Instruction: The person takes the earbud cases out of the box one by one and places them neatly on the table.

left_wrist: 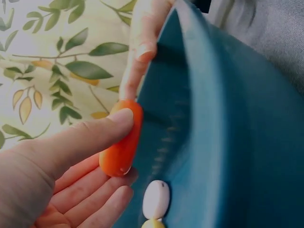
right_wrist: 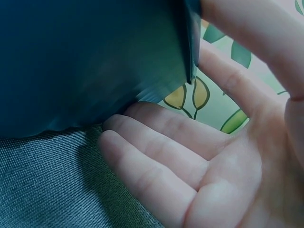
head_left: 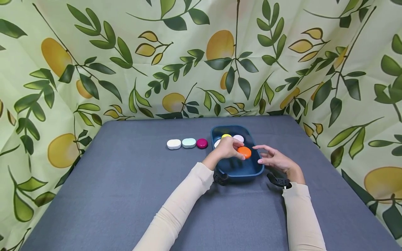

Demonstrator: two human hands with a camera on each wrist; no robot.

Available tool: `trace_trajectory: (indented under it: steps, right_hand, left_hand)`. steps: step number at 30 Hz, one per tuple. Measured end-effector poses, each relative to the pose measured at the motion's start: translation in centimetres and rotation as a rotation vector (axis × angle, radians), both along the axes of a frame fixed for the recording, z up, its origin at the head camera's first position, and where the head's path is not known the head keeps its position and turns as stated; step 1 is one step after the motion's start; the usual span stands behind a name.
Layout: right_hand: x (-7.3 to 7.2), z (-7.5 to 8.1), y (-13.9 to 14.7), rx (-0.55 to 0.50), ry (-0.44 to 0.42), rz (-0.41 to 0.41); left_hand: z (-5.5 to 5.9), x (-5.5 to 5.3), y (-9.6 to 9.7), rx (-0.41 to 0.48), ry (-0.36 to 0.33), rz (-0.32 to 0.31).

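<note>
My left hand (head_left: 226, 147) is over the blue bin (head_left: 240, 170) and pinches a glossy orange rounded piece (head_left: 244, 152) between thumb and fingers. In the left wrist view the orange piece (left_wrist: 121, 142) looks thick and smooth-edged, with the thumb lying across it. Inside the bin are a yellow piece (head_left: 226, 135) and a pinkish-white piece (head_left: 238, 138); a white one (head_left: 217, 143) is partly hidden by my left hand. At the bin's right rim is my right hand (head_left: 276, 159). Its fingers (right_wrist: 152, 152) extend, fairly straight, along the outer wall in the right wrist view.
Left of the bin, a white piece (head_left: 174, 144), a pale mint piece (head_left: 189, 143) and a dark magenta piece (head_left: 202, 143) lie in a row on the grey table (head_left: 125, 181). A leaf-and-fruit patterned curtain (head_left: 188, 62) hangs behind and around the table.
</note>
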State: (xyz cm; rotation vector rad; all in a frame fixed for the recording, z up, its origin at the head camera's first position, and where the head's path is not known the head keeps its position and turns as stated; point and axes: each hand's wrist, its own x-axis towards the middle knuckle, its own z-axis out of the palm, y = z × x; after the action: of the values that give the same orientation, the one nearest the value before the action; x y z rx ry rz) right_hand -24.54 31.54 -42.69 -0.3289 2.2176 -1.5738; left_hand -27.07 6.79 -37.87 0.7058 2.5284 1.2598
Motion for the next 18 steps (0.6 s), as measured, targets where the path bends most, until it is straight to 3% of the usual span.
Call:
trace_trajectory:
  steps: [7, 18]
  right_hand:
    - [-0.1, -0.2, 0.0, -0.014, -0.002, 0.018]
    - [-0.1, -0.1, -0.1, 0.008, 0.005, 0.004]
  left_hand:
    - [0.7, 0.0, -1.9, 0.073, -0.023, -0.020]
    - [1.4, 0.2, -5.2, 0.092, -0.007, 0.019]
